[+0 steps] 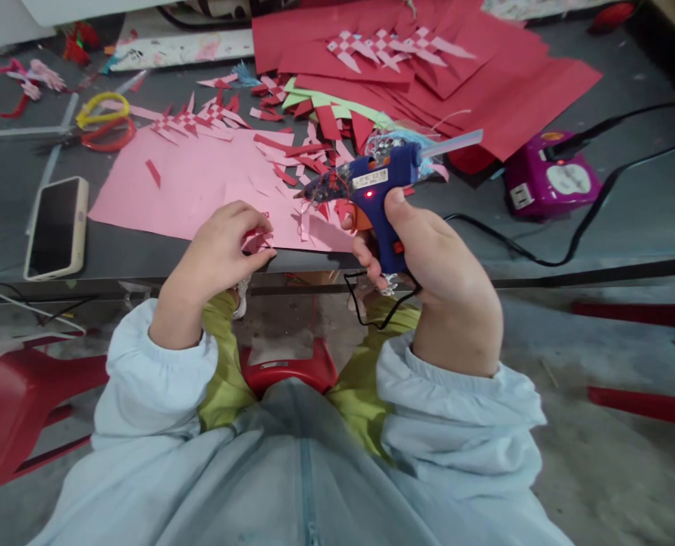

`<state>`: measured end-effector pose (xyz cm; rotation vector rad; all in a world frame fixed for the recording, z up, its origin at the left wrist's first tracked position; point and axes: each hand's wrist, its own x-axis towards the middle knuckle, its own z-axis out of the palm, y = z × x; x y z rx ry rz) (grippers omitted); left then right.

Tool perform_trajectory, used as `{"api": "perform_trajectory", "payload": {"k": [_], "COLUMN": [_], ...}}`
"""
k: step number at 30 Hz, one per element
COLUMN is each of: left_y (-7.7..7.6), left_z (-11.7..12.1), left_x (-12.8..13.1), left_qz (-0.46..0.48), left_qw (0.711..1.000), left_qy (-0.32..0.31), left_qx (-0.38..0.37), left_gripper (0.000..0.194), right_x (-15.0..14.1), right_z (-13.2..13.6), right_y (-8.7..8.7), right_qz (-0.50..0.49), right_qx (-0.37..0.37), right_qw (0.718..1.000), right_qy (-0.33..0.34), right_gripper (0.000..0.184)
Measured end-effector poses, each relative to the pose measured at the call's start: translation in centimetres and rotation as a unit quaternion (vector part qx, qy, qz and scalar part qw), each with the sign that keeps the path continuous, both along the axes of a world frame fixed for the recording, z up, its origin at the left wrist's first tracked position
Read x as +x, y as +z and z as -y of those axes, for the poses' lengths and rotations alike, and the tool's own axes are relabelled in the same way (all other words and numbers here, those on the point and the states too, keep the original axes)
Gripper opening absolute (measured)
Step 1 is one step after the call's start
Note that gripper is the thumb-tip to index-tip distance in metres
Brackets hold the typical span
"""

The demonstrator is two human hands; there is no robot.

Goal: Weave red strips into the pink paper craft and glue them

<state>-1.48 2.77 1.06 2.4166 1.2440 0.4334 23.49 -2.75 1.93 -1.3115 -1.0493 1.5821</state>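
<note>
Over the near edge of a dark table [127, 258], a blue glue gun [372, 178] sits in the right hand [437, 254], fingers wrapped around its handle. Its long axis runs across the view, nozzle pointing left and slightly down, a clear glue stick [454, 144] jutting right. The stiff plastic body looks light, best held by the handle; the nozzle is probably hot. The left hand [215, 246] pinches a small red-and-pink paper piece [256, 241], likely flimsy and easily creased, best taken by its edges, beside a pink sheet [201, 182].
</note>
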Motion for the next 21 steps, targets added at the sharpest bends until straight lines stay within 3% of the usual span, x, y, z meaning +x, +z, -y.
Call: {"api": "perform_trajectory", "payload": {"k": [21], "left_y": [-0.02], "left_z": [-0.22], "left_x": [0.36], "left_qz": [0.008], "left_qw": [0.999], "left_qy": [0.025], "left_qx": [-0.03], "left_gripper": [0.006], "right_x": [0.05], "right_z": [-0.04], "right_y": [0.0], "right_qz": [0.018], "right_qx": [-0.003], "right_qw": [1.0], "right_qy": [0.0], "right_gripper": [0.05]}}
